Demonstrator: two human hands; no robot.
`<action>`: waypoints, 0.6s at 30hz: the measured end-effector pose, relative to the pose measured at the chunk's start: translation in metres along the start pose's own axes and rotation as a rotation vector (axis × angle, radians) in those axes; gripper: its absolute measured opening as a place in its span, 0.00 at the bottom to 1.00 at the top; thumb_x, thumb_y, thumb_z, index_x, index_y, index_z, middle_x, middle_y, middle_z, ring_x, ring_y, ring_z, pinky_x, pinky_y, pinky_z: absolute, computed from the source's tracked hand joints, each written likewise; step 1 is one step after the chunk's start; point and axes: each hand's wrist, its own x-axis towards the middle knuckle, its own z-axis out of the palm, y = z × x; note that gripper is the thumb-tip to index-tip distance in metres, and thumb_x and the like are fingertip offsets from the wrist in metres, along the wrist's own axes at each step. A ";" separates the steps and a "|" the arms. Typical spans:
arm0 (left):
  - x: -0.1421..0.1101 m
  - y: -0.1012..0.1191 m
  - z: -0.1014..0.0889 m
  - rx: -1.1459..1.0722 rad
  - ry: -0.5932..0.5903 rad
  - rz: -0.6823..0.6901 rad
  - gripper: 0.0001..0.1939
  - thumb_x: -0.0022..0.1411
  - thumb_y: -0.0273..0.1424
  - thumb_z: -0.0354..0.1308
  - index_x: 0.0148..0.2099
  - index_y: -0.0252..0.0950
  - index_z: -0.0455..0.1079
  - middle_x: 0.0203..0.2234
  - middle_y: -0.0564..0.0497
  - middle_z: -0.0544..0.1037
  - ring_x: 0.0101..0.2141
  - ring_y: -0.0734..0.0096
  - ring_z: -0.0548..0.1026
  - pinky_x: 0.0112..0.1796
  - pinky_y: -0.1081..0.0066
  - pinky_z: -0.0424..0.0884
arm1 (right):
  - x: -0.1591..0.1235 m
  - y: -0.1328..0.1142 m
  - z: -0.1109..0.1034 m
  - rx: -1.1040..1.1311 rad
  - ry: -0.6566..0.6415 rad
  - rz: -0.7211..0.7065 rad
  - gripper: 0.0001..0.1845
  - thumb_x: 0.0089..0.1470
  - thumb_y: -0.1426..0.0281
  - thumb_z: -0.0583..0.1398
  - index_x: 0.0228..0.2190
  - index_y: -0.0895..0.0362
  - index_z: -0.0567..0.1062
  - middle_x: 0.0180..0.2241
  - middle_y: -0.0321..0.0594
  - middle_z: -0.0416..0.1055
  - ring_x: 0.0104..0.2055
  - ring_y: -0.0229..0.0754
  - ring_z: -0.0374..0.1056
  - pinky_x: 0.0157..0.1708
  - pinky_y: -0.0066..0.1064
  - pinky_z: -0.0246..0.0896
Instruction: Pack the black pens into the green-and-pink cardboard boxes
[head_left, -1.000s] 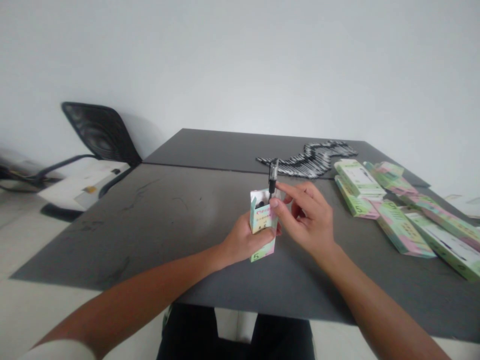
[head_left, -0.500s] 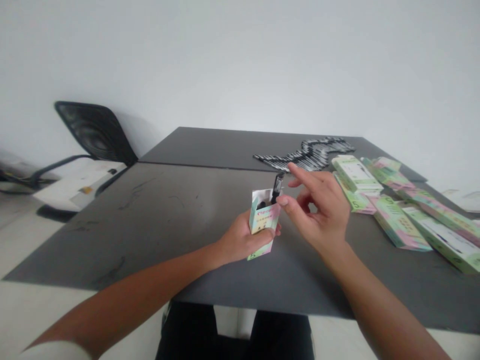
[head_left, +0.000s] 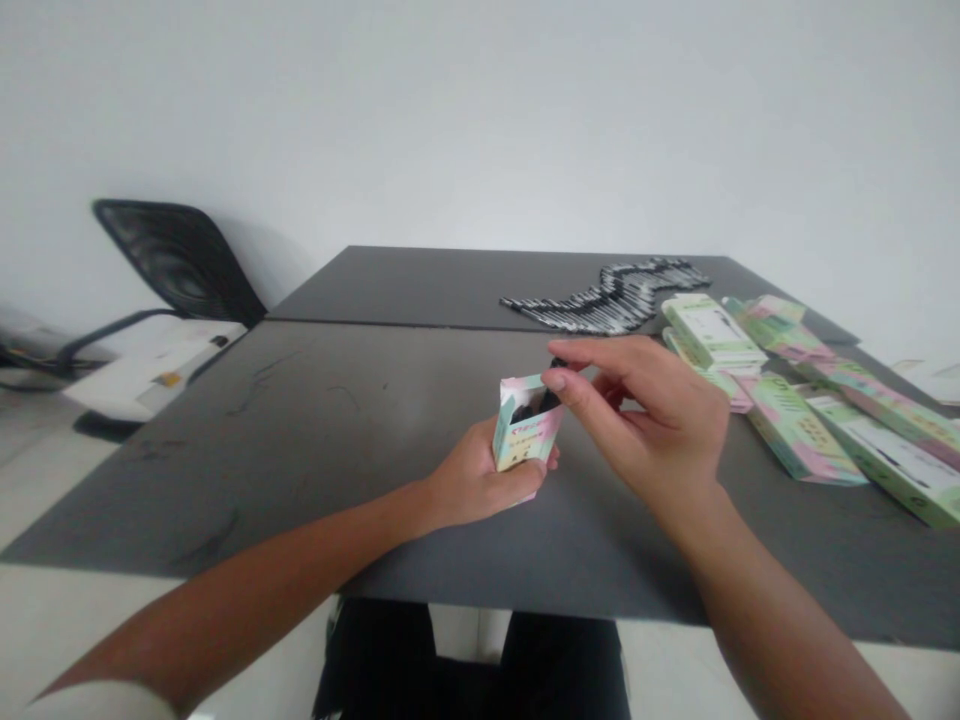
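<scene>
Head view: L hand (head_left: pixel 484 480) grips a small pastel green-and-pink cardboard box (head_left: pixel 525 447), open at top & slightly tilted, over the near middle of a dark grey desk (head_left: pixel 337 420), black pen ends (head_left: pixel 523 412) inside. R hand (head_left: pixel 645 420) pinches the top of a black pen (head_left: pixel 551 398) w/ thumb & forefinger, its lower part in the box's right side. Far right: row of black-and-clear plastic pens (head_left: pixel 626 305); nearer, pastel cardboard cartons (head_left: pixel 806 430). Far left: black mesh-backed chair (head_left: pixel 180 255).

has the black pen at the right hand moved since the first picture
Yes, down: the black pen reached above the seam in the dark grey table; now its top shows below that line, deeper in the pastel cardboard box.
</scene>
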 end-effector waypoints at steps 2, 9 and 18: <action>-0.001 -0.002 -0.002 0.026 -0.024 0.007 0.08 0.59 0.31 0.65 0.42 0.34 0.76 0.32 0.48 0.79 0.30 0.67 0.77 0.33 0.69 0.74 | 0.000 -0.001 -0.002 -0.009 -0.001 -0.003 0.09 0.64 0.66 0.69 0.46 0.50 0.85 0.38 0.37 0.85 0.28 0.36 0.73 0.28 0.29 0.71; -0.001 -0.004 -0.002 0.038 -0.030 0.037 0.09 0.60 0.30 0.64 0.44 0.34 0.76 0.34 0.48 0.80 0.32 0.67 0.76 0.36 0.68 0.74 | -0.002 -0.005 -0.005 -0.006 0.043 0.037 0.09 0.60 0.66 0.72 0.43 0.49 0.86 0.36 0.34 0.86 0.25 0.34 0.71 0.26 0.28 0.69; -0.003 -0.005 0.000 0.029 0.020 0.023 0.10 0.60 0.29 0.65 0.44 0.34 0.76 0.36 0.48 0.81 0.35 0.65 0.78 0.39 0.67 0.75 | -0.004 -0.004 -0.004 0.010 -0.022 -0.115 0.09 0.61 0.72 0.70 0.44 0.51 0.86 0.39 0.37 0.86 0.36 0.39 0.80 0.34 0.31 0.76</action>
